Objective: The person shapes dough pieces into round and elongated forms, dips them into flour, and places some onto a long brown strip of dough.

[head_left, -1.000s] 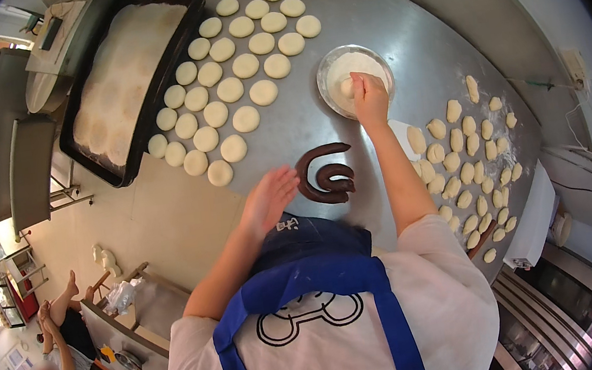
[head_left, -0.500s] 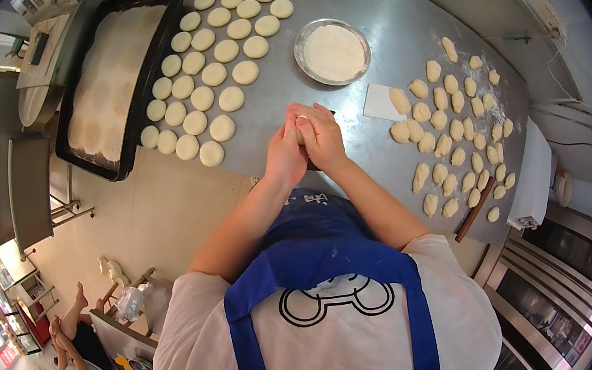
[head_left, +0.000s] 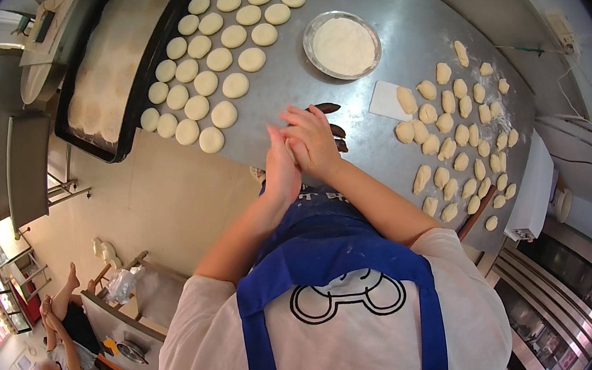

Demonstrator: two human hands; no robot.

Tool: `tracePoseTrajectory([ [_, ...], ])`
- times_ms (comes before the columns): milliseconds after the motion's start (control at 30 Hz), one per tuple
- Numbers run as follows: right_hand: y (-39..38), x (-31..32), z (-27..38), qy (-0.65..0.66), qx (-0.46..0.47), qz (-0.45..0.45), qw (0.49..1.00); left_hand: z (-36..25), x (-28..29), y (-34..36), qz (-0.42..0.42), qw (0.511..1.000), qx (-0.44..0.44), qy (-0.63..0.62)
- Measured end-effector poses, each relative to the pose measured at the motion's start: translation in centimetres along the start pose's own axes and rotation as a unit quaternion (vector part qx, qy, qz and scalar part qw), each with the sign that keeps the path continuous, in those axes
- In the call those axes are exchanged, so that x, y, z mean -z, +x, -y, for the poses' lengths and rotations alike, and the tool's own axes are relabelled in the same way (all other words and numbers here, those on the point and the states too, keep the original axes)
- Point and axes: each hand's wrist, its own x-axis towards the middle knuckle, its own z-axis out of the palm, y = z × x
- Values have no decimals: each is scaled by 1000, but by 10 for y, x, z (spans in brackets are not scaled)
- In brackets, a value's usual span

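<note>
Both palms, left hand (head_left: 281, 168) and right hand (head_left: 314, 142), were pressed together mid-rub above the dark mould (head_left: 334, 130), seemingly flouring; next likely called for picking up a dough piece (head_left: 407, 99).

Dark tool (head_left: 334, 130) mostly behind hands (head_left: 299, 153)

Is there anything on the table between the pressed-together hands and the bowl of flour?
Nothing visible blocks it. The left hand and right hand are pressed palm to palm above a dark curved tool at the table's near edge. Between them and the flour bowl is only bare metal table.
</note>
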Motion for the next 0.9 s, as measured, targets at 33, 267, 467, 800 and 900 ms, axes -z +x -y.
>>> tracePoseTrajectory([
  [33,-4,0,-3,14,18,3,1000,2,0,-5,-16,999,-8,38],
  [267,-4,-20,-2,4,-115,38,993,-7,51,26,53,997,46,31],
  [467,-16,14,-29,29,-145,-62,987,7,111,63,-63,529,-353,769],
  [800,-73,44,-38,-31,-229,-56,971,-26,77,122,3,429,-260,865],
  [900,-72,47,-36,-43,-219,-46,974,-29,76,136,-43,434,-241,867],
])
